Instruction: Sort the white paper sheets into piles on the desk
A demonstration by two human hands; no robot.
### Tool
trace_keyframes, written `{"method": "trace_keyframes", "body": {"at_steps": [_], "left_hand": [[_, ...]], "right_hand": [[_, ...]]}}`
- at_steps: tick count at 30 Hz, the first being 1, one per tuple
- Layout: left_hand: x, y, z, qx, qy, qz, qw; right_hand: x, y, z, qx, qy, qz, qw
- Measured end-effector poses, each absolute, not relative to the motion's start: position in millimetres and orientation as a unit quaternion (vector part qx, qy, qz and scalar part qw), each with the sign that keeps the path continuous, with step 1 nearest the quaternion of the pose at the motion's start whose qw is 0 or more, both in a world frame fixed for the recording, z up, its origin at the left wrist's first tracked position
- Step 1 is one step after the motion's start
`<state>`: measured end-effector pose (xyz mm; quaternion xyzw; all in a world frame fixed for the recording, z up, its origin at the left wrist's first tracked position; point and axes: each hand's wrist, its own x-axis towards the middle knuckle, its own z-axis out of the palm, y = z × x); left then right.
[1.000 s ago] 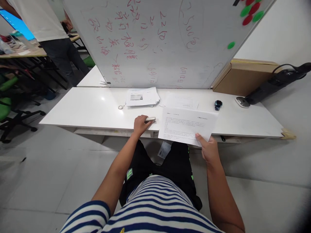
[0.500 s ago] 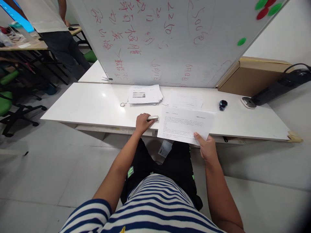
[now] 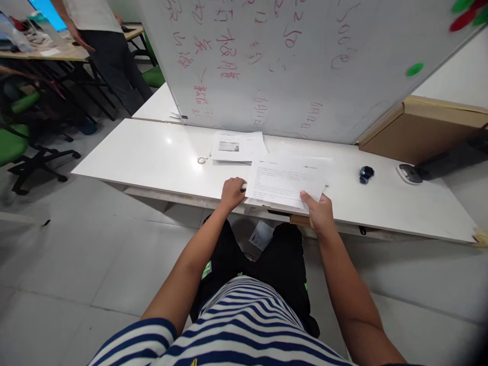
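Observation:
My right hand (image 3: pixel 318 214) pinches the near corner of a printed sheet of paper (image 3: pixel 286 180), held just above the white table (image 3: pixel 152 157). My left hand (image 3: pixel 232 193) rests closed at the table's front edge on a small silvery object (image 3: pixel 243 187), now mostly hidden under the sheet's left edge. A stack of printed papers (image 3: pixel 238 146) lies further back, with another loose sheet (image 3: pixel 301 156) beside it. A small ring (image 3: pixel 201 160) lies left of the stack.
A whiteboard (image 3: pixel 290 61) with red writing leans at the back of the table. A small blue-black object (image 3: pixel 366 174), a mouse-like device (image 3: pixel 409 173) and a cardboard box (image 3: pixel 427 129) are to the right. Another person (image 3: pixel 102 46) stands at a desk far left, near green chairs (image 3: pixel 15 142).
My right hand has moved the sheet left and forward over the table, so it now covers most of the silvery object. The camera has tilted and shifted; my left hand has stayed put.

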<state>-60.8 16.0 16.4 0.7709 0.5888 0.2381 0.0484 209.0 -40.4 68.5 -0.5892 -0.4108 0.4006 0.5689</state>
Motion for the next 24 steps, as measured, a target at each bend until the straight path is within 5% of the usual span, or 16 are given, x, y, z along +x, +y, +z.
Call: {"method": "trace_keyframes", "body": {"at_steps": [18,24], "left_hand": [[-60,14,14,0.771,0.578,0.259,0.065],[-59,14,12,0.769,0.578,0.267,0.062]], "right_hand": [[60,175,67,-0.618,-0.429,0.517,0.409],[54,182,59,-0.656,-0.537,0.410,0.337]]}}
